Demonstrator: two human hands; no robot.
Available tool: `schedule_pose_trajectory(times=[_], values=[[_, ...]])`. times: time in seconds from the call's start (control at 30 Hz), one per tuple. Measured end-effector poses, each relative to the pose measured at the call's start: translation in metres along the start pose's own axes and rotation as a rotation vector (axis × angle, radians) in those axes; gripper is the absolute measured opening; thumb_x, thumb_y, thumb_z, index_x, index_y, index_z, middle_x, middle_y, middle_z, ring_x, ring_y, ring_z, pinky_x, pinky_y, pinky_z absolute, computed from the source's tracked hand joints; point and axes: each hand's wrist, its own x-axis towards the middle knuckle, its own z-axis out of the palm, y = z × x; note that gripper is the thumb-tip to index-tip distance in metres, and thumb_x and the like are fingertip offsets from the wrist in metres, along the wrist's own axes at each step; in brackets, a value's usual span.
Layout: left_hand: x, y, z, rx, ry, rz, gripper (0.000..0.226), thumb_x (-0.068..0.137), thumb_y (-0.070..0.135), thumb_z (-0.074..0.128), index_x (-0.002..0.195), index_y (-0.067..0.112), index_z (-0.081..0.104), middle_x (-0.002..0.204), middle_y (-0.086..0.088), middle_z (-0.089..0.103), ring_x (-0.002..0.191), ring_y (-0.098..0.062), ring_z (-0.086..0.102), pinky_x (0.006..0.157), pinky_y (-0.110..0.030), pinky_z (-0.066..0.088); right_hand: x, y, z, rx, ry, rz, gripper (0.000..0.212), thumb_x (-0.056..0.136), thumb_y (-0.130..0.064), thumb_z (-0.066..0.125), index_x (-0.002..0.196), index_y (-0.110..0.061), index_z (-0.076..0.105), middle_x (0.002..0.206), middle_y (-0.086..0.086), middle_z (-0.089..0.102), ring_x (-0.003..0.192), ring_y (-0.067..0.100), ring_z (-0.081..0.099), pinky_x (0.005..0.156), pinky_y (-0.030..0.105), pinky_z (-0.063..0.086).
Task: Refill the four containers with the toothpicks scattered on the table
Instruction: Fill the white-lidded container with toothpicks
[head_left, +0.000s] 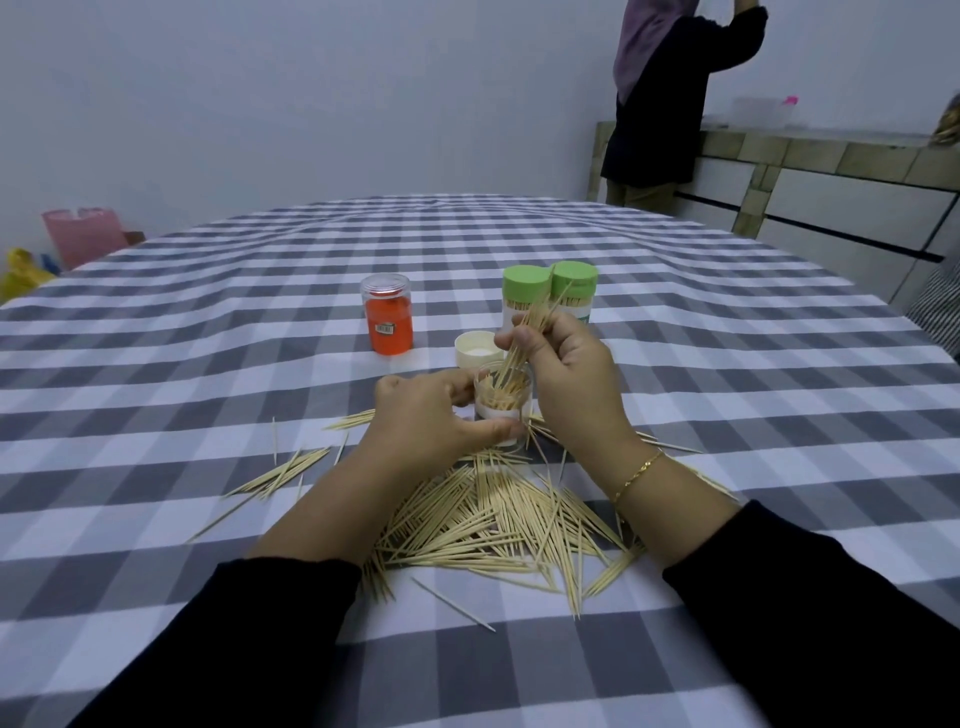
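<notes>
Left hand (431, 415) wrapped around open clear jar (503, 395), upright on checked tablecloth (208, 364). Right hand (566, 374) pinching bundle of toothpicks (524, 338), lower ends inside jar. Loose toothpick pile (498, 519) between forearms. White lid (478, 349) just behind jar; orange jar (388, 317) and two green-capped jars (550, 296) beyond.

Tablecloth (208, 364): grey/white check. Loose toothpicks (488, 519): pale straw yellow, same for the bundle (524, 338) in the fingers. Open container (503, 397): clear with a white label band; its cap (475, 349) off-white. Left jar (387, 314): clear, orange inside, small label too blurred to read. Two capped containers (550, 296): light green lids, whitish bodies. Sleeves (218, 649) black. Bracelet (636, 473) gold. Wall (311, 93) pale blue-grey. Bin (83, 236) at far left pink, probably plastic.
</notes>
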Motion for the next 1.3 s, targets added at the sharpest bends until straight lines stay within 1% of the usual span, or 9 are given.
schedule_pose_trajectory(times=[0.23, 0.43, 0.6, 0.73, 0.87, 0.93, 1.0, 1.13, 1.3], values=[[0.002, -0.002, 0.000, 0.027, -0.007, -0.007, 0.050, 0.069, 0.057, 0.076, 0.113, 0.034, 0.068, 0.103, 0.013, 0.071, 0.111, -0.001, 0.053, 0.110, -0.042, 0.028, 0.001, 0.008, -0.001, 0.034, -0.064, 0.101, 0.016, 0.094, -0.006, 0.055, 0.103, 0.003, 0.064, 0.084, -0.009, 0.067, 0.073, -0.003, 0.065, 0.066, 0.015, 0.053], [0.000, 0.001, -0.001, 0.038, -0.001, -0.009, 0.051, 0.068, 0.060, 0.076, 0.112, 0.035, 0.068, 0.104, 0.013, 0.071, 0.113, -0.003, 0.053, 0.109, -0.042, 0.029, 0.000, 0.010, -0.001, 0.011, -0.067, 0.149, 0.027, 0.092, -0.018, 0.061, 0.118, -0.015, 0.062, 0.114, 0.004, 0.066, 0.106, 0.013, 0.062, 0.090, 0.028, 0.053], [0.000, 0.001, 0.000, 0.001, -0.029, -0.011, 0.070, 0.051, 0.075, 0.065, 0.109, 0.037, 0.069, 0.099, 0.017, 0.072, 0.108, 0.001, 0.057, 0.108, -0.043, 0.033, -0.003, 0.006, -0.001, 0.013, -0.115, 0.095, 0.031, 0.097, -0.022, 0.052, 0.127, -0.026, 0.053, 0.119, -0.001, 0.063, 0.106, 0.003, 0.060, 0.086, 0.018, 0.051], [0.001, 0.001, 0.000, 0.007, -0.043, -0.002, 0.082, 0.045, 0.084, 0.052, 0.107, 0.034, 0.070, 0.093, 0.018, 0.071, 0.105, 0.002, 0.059, 0.105, -0.042, 0.037, -0.008, 0.005, 0.001, -0.075, -0.237, 0.111, 0.032, 0.099, -0.021, 0.046, 0.129, -0.023, 0.056, 0.129, -0.004, 0.059, 0.119, 0.005, 0.052, 0.102, 0.025, 0.044], [-0.002, 0.007, -0.005, 0.036, -0.063, -0.023, 0.070, 0.054, 0.081, 0.067, 0.112, 0.041, 0.066, 0.091, 0.027, 0.066, 0.115, -0.004, 0.054, 0.108, -0.043, 0.033, -0.009, -0.001, -0.003, -0.144, -0.295, 0.114, 0.033, 0.100, -0.025, 0.044, 0.130, -0.019, 0.057, 0.124, -0.013, 0.057, 0.118, 0.000, 0.050, 0.105, 0.023, 0.039], [-0.002, 0.007, -0.013, 0.069, -0.116, -0.077, 0.085, 0.052, 0.081, 0.063, 0.127, 0.042, 0.058, 0.107, 0.022, 0.067, 0.123, -0.010, 0.048, 0.111, -0.043, 0.031, -0.008, -0.004, -0.006, -0.189, -0.336, 0.098, 0.035, 0.100, -0.026, 0.043, 0.133, -0.018, 0.053, 0.129, -0.011, 0.053, 0.121, -0.001, 0.045, 0.107, 0.022, 0.035], [0.000, 0.003, -0.028, 0.050, -0.132, -0.135, 0.094, 0.054, 0.077, 0.062, 0.136, 0.033, 0.053, 0.128, 0.014, 0.062, 0.125, -0.010, 0.048, 0.113, -0.044, 0.031, -0.008, -0.005, -0.010, -0.230, -0.386, 0.089, 0.040, 0.100, -0.026, 0.044, 0.140, -0.021, 0.045, 0.137, -0.011, 0.046, 0.124, -0.001, 0.040, 0.105, 0.021, 0.033], [0.002, -0.015, -0.059, 0.052, -0.016, -0.250, 0.044, 0.093, 0.033, 0.061, 0.136, 0.028, 0.054, 0.136, 0.004, 0.057, 0.121, -0.014, 0.053, 0.108, -0.038, 0.038, -0.008, -0.006, -0.013, -0.184, -0.470, 0.185, 0.055, 0.096, -0.020, 0.048, 0.146, -0.033, 0.029, 0.146, -0.008, 0.038, 0.126, 0.006, 0.042, 0.100, 0.021, 0.035], [0.005, -0.023, -0.064, 0.340, -0.069, -0.355, 0.041, 0.099, 0.026, 0.044, 0.139, 0.030, 0.050, 0.144, 0.000, 0.050, 0.133, -0.024, 0.043, 0.114, -0.041, 0.029, -0.010, -0.003, -0.015, -0.236, -0.509, 0.228, 0.063, 0.094, -0.022, 0.050, 0.146, -0.042, 0.021, 0.144, -0.009, 0.038, 0.122, 0.011, 0.046, 0.097, 0.025, 0.038]])
